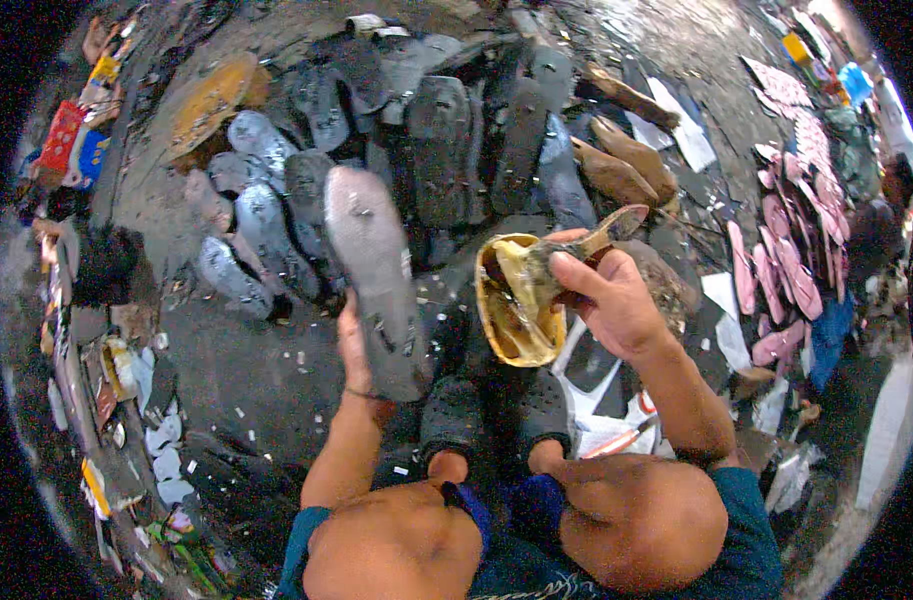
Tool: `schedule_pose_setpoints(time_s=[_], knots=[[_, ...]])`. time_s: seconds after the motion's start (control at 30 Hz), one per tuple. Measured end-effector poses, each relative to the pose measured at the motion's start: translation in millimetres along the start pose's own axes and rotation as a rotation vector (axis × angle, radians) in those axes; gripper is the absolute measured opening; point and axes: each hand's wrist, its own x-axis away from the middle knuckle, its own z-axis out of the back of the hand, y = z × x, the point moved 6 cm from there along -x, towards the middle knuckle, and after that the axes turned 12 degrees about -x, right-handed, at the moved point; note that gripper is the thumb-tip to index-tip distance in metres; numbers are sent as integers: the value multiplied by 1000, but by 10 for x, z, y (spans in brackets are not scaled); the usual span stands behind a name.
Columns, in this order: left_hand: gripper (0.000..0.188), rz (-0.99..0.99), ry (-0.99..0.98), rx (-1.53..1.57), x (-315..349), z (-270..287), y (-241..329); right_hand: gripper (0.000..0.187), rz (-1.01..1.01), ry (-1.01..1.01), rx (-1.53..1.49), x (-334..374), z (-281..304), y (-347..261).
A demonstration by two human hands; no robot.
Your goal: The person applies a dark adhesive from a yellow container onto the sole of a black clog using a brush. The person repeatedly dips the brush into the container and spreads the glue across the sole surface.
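Observation:
My left hand (352, 350) is closed around the edge of a long grey shoe sole (371, 260), held upright with its broad face toward me. Part of that hand is hidden behind the sole. In my right hand (608, 300) a flat wooden-handled brush (621, 225) is pinched between thumb and fingers. Its working end reaches toward the rim of a yellow tub (486, 325), coated inside with a thick yellowish glue-like paste. Whether the brush touches the paste I cannot tell, nor whether my fingers also hold the tub.
Many dark soles (441, 150) lie in front, with bluish-grey soles (266, 225) at left. Brown wooden shoe forms (616, 170) and an orange-brown oval piece (211, 105) lie farther off. Pink slipper pieces (791, 265) are piled right. My dark clogs (451, 410) stand close beneath the tub.

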Motion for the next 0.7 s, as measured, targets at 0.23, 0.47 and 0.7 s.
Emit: schedule_pose_setpoints(time_s=[0.23,0.47,0.7], knots=[[51,-32,-73,51,-84,-190,-236,20,843,-316,551,-443,-892,50],[50,-196,-47,-83,-299,599,106,34,866,-783,744,583,-1044,412],[42,-400,-200,-379,-133,11,317,21,880,-244,568,126,-810,-98]])
